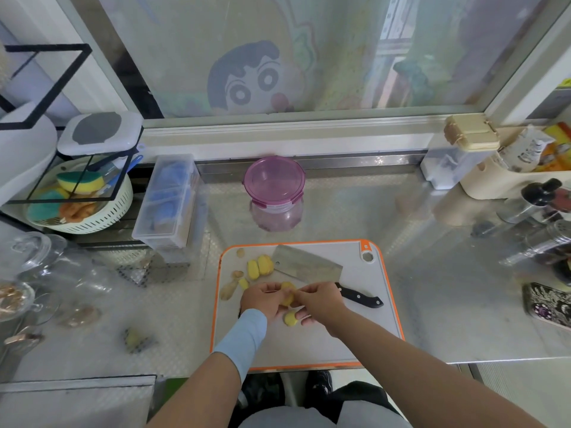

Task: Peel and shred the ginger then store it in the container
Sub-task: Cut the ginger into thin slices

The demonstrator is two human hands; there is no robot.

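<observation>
Small ginger piece (287, 295) gripped in left hand (262, 302), pinched by right hand (321, 301) — judged light, firm, knobbly, slippery where peeled — hold best taken across broad sides.

Both hands (262, 299) (321, 301) are gripping a ginger piece (287, 293) over the cutting board (309, 344), beside a cleaver (309, 267).

Single view, head-worn, wide-angle: looks forward and steeply down from standing height onto the orange-rimmed grey plastic cutting board (309, 344), close below; frosted glass window (340, 57) fills the far edge.
</observation>
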